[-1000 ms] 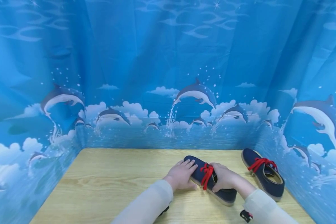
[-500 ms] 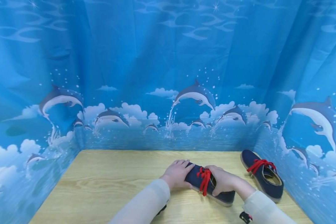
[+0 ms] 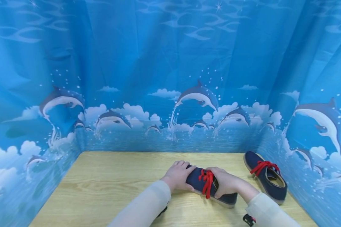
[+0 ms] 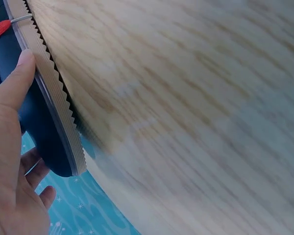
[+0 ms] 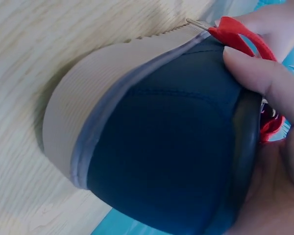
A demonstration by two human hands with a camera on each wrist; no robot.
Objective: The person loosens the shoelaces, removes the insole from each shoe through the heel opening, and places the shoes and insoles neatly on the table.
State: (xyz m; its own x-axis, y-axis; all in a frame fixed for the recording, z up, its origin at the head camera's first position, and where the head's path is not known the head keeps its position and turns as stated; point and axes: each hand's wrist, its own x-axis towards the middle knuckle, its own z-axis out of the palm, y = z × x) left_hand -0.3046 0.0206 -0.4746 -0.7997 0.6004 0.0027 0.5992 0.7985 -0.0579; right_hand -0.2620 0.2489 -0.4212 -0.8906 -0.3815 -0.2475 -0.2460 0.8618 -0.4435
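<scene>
A navy shoe (image 3: 195, 179) with red laces (image 3: 207, 183) tied in a bow is between both hands on the table, toe to the far left. My left hand (image 3: 177, 176) grips its toe, thumb on the near side and fingers round the far side. Farther back, my right hand (image 3: 226, 183) holds the shoe by its opening. In the left wrist view the thumb (image 4: 17, 81) presses above the pale ridged sole (image 4: 56, 95). The right wrist view shows the rounded heel (image 5: 157, 147) close up, with the right thumb (image 5: 257, 68) near the laces.
A second navy shoe (image 3: 279, 192) with red laces lies at the right side of the wooden table (image 3: 110, 183), close to the curtain. Blue dolphin-print curtain (image 3: 159, 63) encloses the back and both sides.
My left hand has shifted from lying over the toe to gripping round it. The shoe has moved slightly nearer and left. My right hand keeps its hold; the second shoe stays put.
</scene>
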